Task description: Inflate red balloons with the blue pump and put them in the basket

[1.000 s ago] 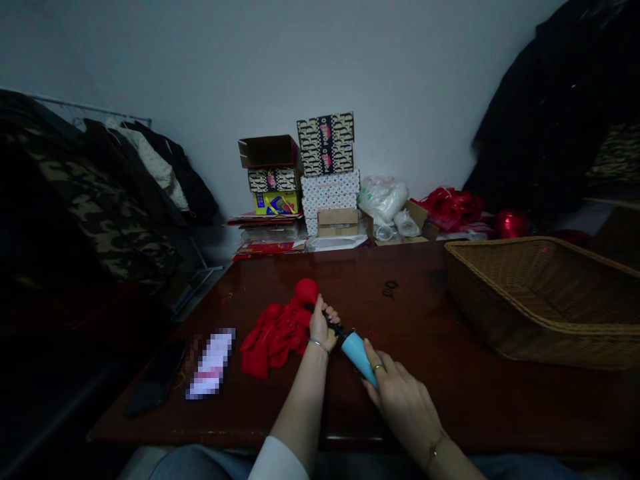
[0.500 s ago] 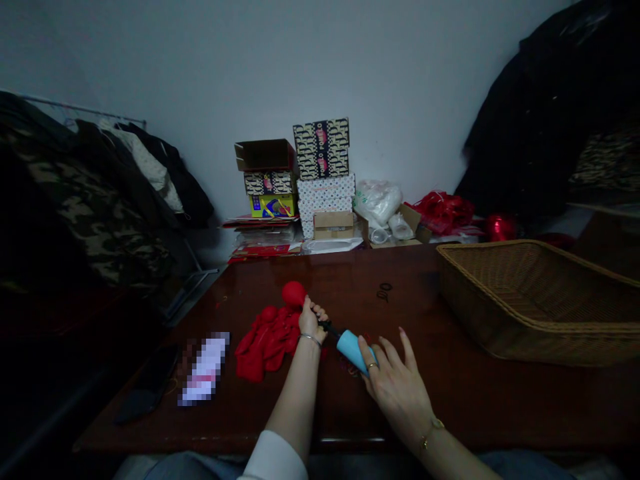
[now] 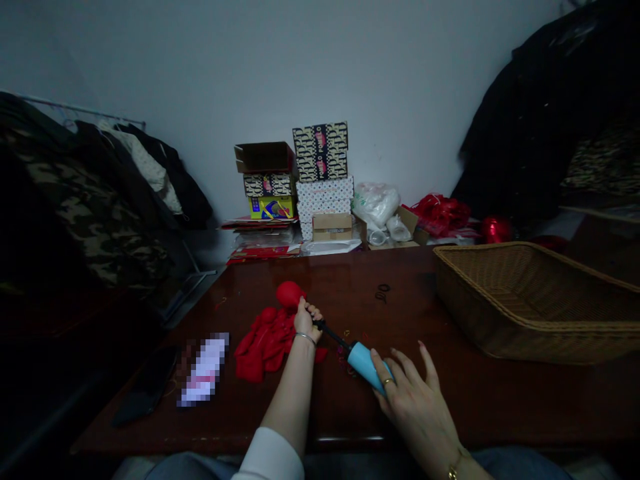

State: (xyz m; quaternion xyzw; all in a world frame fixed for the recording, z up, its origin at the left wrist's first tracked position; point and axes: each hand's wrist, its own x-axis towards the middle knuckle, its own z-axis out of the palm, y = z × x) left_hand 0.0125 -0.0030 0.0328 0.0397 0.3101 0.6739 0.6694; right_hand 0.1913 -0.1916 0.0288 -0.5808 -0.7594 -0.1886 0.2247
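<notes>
A small red balloon (image 3: 289,294), partly inflated, sits at the tip of a balloon pump (image 3: 369,366) with a light-blue barrel and a black rod. My left hand (image 3: 306,319) is closed around the balloon's neck and the pump's black end; the nozzle itself is hidden by the fingers. On the blue barrel, my right hand (image 3: 413,393) grips with thumb and some fingers while others stretch out. Just left of my left hand lies a heap of flat red balloons (image 3: 265,343). A few small coloured bands (image 3: 345,357) lie beneath the pump.
To the right stands a wicker basket (image 3: 520,327). Black bands (image 3: 383,292) lie on the wooden table (image 3: 400,267). A dark phone (image 3: 145,387) and a blurred-out item (image 3: 205,370) are at the left. Stacked boxes (image 3: 323,153) and plastic bags (image 3: 377,203) line the back wall.
My right hand has drawn the blue barrel down and to the right, so more black rod shows. The balloon and my left hand have shifted slightly left.
</notes>
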